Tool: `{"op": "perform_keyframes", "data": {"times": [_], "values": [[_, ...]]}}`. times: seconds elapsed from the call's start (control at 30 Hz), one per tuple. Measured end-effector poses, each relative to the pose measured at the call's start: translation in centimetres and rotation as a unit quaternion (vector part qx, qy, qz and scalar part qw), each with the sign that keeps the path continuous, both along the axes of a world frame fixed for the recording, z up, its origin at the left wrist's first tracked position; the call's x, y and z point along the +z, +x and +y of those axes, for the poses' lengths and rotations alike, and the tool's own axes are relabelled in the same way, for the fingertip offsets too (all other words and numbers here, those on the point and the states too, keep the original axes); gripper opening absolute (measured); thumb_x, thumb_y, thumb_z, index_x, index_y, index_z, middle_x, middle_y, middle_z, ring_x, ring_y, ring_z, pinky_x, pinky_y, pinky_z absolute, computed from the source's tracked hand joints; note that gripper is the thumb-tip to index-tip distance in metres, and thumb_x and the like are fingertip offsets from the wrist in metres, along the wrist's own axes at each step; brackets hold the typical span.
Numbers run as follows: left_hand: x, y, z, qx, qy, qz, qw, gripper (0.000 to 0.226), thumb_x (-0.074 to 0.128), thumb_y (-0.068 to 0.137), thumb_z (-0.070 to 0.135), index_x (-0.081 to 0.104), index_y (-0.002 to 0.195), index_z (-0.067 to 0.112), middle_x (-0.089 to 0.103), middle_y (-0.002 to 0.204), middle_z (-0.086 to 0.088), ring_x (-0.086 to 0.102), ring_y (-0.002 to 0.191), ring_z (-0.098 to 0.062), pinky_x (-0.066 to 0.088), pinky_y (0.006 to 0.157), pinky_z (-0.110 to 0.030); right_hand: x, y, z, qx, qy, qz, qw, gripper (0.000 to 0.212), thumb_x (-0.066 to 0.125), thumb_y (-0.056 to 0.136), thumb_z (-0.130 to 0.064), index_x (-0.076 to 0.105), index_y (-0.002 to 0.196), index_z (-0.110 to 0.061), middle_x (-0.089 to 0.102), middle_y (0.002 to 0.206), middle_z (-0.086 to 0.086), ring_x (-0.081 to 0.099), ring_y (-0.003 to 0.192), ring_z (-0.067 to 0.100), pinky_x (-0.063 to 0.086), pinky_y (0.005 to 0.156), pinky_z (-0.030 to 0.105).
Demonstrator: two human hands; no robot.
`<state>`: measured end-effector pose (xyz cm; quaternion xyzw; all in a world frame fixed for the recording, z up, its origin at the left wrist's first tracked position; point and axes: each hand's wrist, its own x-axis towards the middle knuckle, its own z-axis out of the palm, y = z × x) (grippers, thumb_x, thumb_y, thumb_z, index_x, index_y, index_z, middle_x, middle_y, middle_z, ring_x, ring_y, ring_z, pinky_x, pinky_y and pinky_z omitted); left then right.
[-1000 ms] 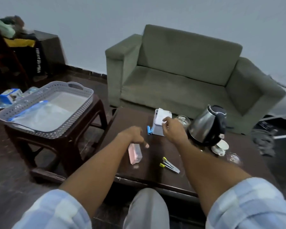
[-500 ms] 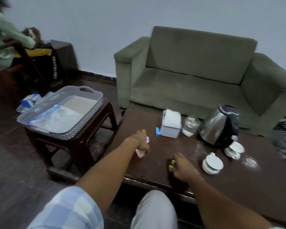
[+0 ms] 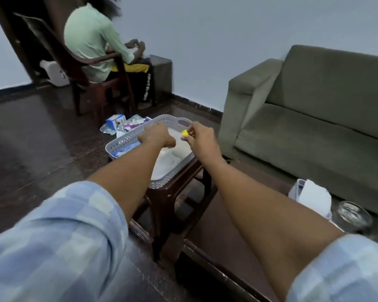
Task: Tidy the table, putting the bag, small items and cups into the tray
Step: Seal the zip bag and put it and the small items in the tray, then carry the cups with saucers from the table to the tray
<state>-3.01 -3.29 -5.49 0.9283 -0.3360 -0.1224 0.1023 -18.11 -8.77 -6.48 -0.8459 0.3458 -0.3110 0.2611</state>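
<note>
We reach both hands over the grey tray (image 3: 127, 142) on the small stool (image 3: 172, 192). Our right hand (image 3: 200, 136) pinches a yellow-tipped item (image 3: 184, 133). Our left hand (image 3: 158, 136) curls downward; what it grips we cannot tell. The bag (image 3: 127, 150) lies inside the tray.

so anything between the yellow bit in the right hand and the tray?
Nothing visible. The right hand holds the yellow-tipped item above the tray interior, past its rim. The left hand is beside it over the tray, not underneath. Bag lies on the tray floor.
</note>
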Motion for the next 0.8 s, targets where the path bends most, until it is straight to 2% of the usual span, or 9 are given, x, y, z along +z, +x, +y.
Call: {"op": "perform_keyframes", "data": {"times": [0.13,0.23,0.3,0.4,0.5,0.57,0.63,0.73,0.8], "values": [[-2.8,4.1,2.5,0.042,0.082,-0.02,0.995,0.072,0.078,0.071,0.027,0.054,0.138,0.015,0.053,0.144,-0.013,0.045,0.139,-0.036,0.045,0.099,-0.052,-3.0,6.6,1.1,0.054,0.023,0.122,0.991,0.019,0.077,0.093,-0.016,0.066,0.105,-0.007,0.071,0.107,0.017,0.069,0.092,0.033,0.059,0.081,0.043],[-4.4,5.9,3.9,0.044,0.126,-0.002,0.991,0.073,0.083,0.07,0.03,0.058,0.137,0.014,0.056,0.142,-0.012,0.054,0.133,-0.038,0.047,0.101,-0.05,-5.9,8.6,2.3,0.087,0.024,0.226,0.97,0.036,0.082,0.088,-0.021,0.064,0.117,-0.011,0.064,0.12,0.018,0.069,0.101,0.039,0.06,0.086,0.044],[-4.9,6.1,4.2,0.028,0.152,-0.008,0.988,0.074,0.082,0.071,0.03,0.058,0.139,0.013,0.051,0.145,-0.012,0.051,0.135,-0.039,0.046,0.102,-0.05,-6.8,9.0,2.8,0.092,0.019,0.273,0.957,0.047,0.087,0.083,-0.025,0.064,0.122,-0.014,0.06,0.126,0.016,0.066,0.109,0.038,0.056,0.087,0.04],[-4.5,5.8,3.9,0.023,0.17,0.003,0.985,0.08,0.083,0.07,0.029,0.055,0.142,0.012,0.046,0.151,-0.015,0.046,0.141,-0.042,0.042,0.11,-0.053,-6.3,8.7,2.9,0.092,0.006,0.297,0.951,0.061,0.085,0.084,-0.032,0.058,0.135,-0.012,0.058,0.133,0.018,0.062,0.119,0.039,0.054,0.093,0.042],[-3.1,4.8,3.1,0.008,0.163,0.0,0.987,0.082,0.078,0.074,0.029,0.049,0.148,0.011,0.045,0.156,-0.018,0.041,0.146,-0.042,0.032,0.12,-0.061,-4.4,5.9,3.2,0.101,-0.032,0.216,0.971,0.056,0.072,0.095,-0.034,0.051,0.142,-0.011,0.065,0.133,0.017,0.062,0.124,0.037,0.055,0.098,0.046],[-2.4,3.4,2.3,-0.015,0.114,-0.059,0.992,0.075,0.067,0.08,0.032,0.047,0.149,0.012,0.04,0.162,-0.017,0.027,0.156,-0.038,0.017,0.124,-0.068,-3.4,1.9,3.2,0.095,-0.08,0.12,0.985,0.045,0.063,0.1,-0.027,0.052,0.14,-0.012,0.07,0.125,0.013,0.063,0.12,0.032,0.054,0.096,0.047],[-2.3,0.7,1.5,-0.078,0.015,-0.161,0.984,0.071,0.063,0.079,0.034,0.05,0.145,0.01,0.038,0.163,-0.015,0.012,0.162,-0.033,0.007,0.124,-0.068,-3.2,-4.2,2.7,0.058,-0.135,0.083,0.986,0.039,0.058,0.1,-0.018,0.055,0.138,-0.01,0.069,0.118,0.012,0.062,0.113,0.031,0.052,0.096,0.045],[-3.0,-6.8,-0.1,-0.212,-0.192,-0.239,0.928,0.06,0.059,0.07,0.029,0.063,0.126,0.007,0.056,0.145,-0.017,0.029,0.157,-0.035,0.012,0.123,-0.061,-4.7,-16.1,2.1,-0.046,-0.146,0.134,0.979,0.042,0.056,0.099,-0.014,0.057,0.14,-0.006,0.067,0.126,0.015,0.059,0.116,0.036,0.048,0.104,0.049],[-3.5,-12.8,-0.7,-0.298,-0.245,-0.231,0.893,0.059,0.055,0.064,0.027,0.067,0.12,0.011,0.062,0.138,-0.012,0.04,0.152,-0.033,0.022,0.121,-0.057,-6.1,-24.0,2.5,-0.157,-0.114,0.116,0.974,0.041,0.058,0.097,-0.011,0.06,0.137,-0.004,0.067,0.126,0.018,0.061,0.116,0.039,0.048,0.103,0.051]]}}
